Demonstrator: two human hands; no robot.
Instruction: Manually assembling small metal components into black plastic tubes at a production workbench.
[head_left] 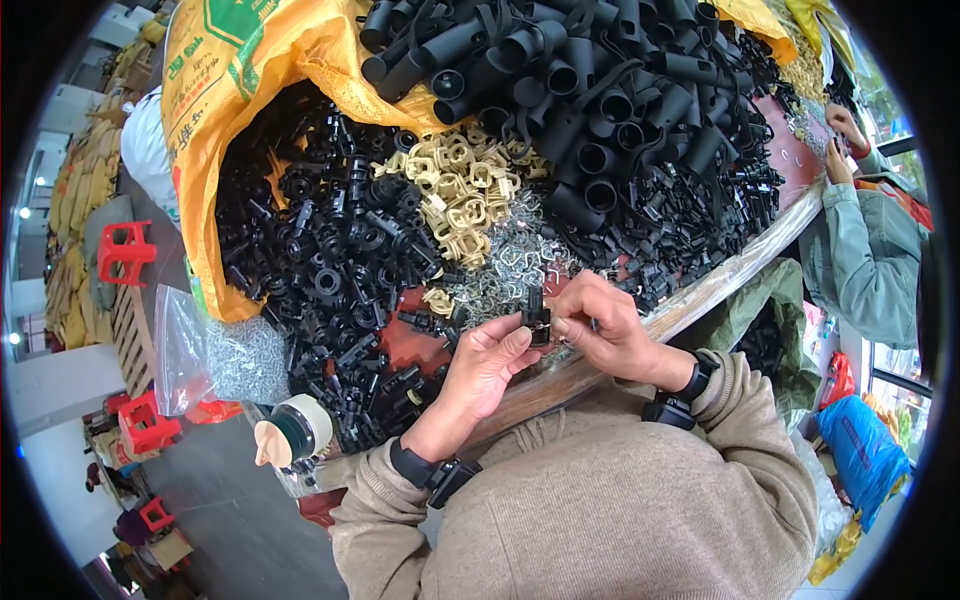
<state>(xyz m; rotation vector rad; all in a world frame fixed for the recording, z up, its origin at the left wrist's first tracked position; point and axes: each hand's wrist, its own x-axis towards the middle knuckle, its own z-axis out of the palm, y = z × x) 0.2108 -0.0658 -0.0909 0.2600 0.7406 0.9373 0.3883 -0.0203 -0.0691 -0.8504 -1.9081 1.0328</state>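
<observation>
Near the table's front edge, my left hand (482, 368) pinches a small black plastic part (537, 318) between thumb and fingers. My right hand (608, 325) meets it from the other side, its thumb and forefinger closed together at the part. A tiny piece of metal seems to show between the fingertips, too small to make out. Just beyond the hands lies a heap of bent silver metal hooks (510, 262). Cream plastic rings (462, 195) are piled behind the hooks. Black plastic fittings (330, 250) spread to the left.
Black tubes (600, 110) are heaped at the back, with small black clips (670, 225) to their right. A yellow woven sack (215, 110) spills onto the table. At the left corner stand a lidded cup (305, 425) and a bag of metal bits (245, 360). Another person (865, 245) works at right.
</observation>
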